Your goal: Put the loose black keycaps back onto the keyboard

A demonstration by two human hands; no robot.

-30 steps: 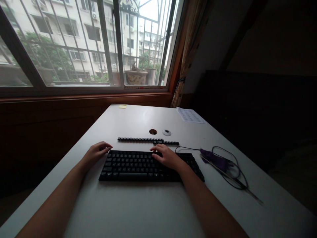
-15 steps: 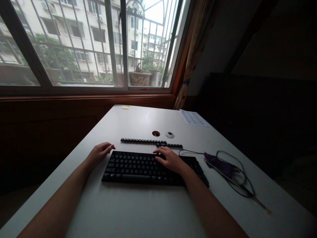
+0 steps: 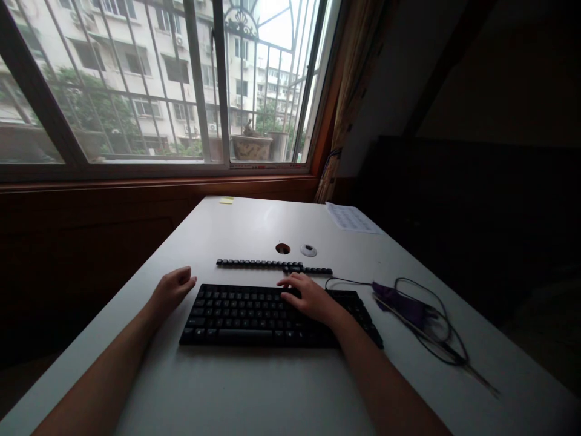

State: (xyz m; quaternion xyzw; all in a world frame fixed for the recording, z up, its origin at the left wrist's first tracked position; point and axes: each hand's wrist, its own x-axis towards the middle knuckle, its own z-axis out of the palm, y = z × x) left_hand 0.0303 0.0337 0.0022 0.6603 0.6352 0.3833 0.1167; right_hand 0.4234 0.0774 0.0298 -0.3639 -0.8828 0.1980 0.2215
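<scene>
A black keyboard lies on a white desk in front of me. My right hand rests on the keyboard's upper right keys, fingers curled down onto them and holding nothing. My left hand lies on the desk just left of the keyboard, fingers loosely stretched toward its corner, apart from it by a small gap. A row of loose black keycaps sits in a line behind the keyboard.
A black cable loops at the right with a purple thing on it. A cable hole and its white cap lie behind the keycaps. A paper sheet and a yellow note sit at the far edge under the window.
My left hand has drawn back a little from the keyboard's corner. My right hand stays on the upper right keys. The view shifted slightly.
</scene>
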